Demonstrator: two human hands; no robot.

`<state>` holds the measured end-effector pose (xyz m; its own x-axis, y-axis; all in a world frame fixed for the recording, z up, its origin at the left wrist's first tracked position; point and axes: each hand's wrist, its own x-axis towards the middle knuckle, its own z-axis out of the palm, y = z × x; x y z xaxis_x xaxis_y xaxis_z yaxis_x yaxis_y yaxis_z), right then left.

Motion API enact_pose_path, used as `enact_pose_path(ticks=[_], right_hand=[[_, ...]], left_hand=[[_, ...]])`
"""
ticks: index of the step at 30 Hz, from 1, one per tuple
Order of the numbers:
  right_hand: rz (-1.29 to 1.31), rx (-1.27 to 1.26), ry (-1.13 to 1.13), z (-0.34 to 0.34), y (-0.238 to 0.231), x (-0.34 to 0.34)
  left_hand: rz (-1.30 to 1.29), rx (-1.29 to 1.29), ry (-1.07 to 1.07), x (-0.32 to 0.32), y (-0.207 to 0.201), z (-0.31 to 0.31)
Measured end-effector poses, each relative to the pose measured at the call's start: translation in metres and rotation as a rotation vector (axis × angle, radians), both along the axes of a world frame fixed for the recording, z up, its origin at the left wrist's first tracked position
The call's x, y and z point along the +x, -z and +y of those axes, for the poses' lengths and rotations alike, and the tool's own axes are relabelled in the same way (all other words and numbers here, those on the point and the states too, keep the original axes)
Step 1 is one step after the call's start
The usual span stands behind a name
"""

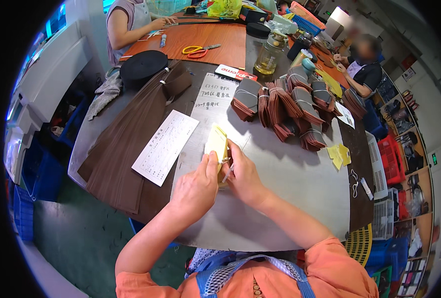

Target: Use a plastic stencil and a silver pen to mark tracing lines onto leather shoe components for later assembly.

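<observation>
Both hands close on a yellow pad [216, 140] held over the metal worktop [295, 198], nearer the wearer than the brown bundles [275, 102]: the left hand [195, 187] grips its near left part, the right hand [245, 178] pinches its right side, by a pale tie [224, 160] (whether that goes all round is hidden). It would seem best to keep the left grip firm, edges squared, and guide the tie lightly, without creasing anything.
</observation>
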<state>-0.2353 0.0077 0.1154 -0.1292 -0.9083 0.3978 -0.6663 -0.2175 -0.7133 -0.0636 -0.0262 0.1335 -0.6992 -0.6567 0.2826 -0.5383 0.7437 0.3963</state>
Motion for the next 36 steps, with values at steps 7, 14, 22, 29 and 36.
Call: enact_pose_path(ticks=[7, 14, 22, 29, 36], right_hand=[[0.081, 0.201, -0.006, -0.014, -0.029, -0.017], [0.054, 0.293, -0.071, -0.026, -0.041, -0.024], [0.043, 0.287, -0.088, -0.043, -0.039, -0.029], [0.246, 0.057, -0.206, -0.082, -0.046, -0.015], [0.008, -0.038, 0.098, -0.192, -0.039, -0.084]], left_hand=[[0.069, 0.384, 0.047, 0.007, -0.013, -0.022], [0.096, 0.629, 0.229, 0.019, -0.024, -0.046], [-0.031, 0.19, 0.011, 0.018, -0.01, -0.016], [0.159, -0.128, -0.081, 0.044, 0.006, 0.014], [0.494, 0.592, -0.181, 0.07, 0.006, 0.037]])
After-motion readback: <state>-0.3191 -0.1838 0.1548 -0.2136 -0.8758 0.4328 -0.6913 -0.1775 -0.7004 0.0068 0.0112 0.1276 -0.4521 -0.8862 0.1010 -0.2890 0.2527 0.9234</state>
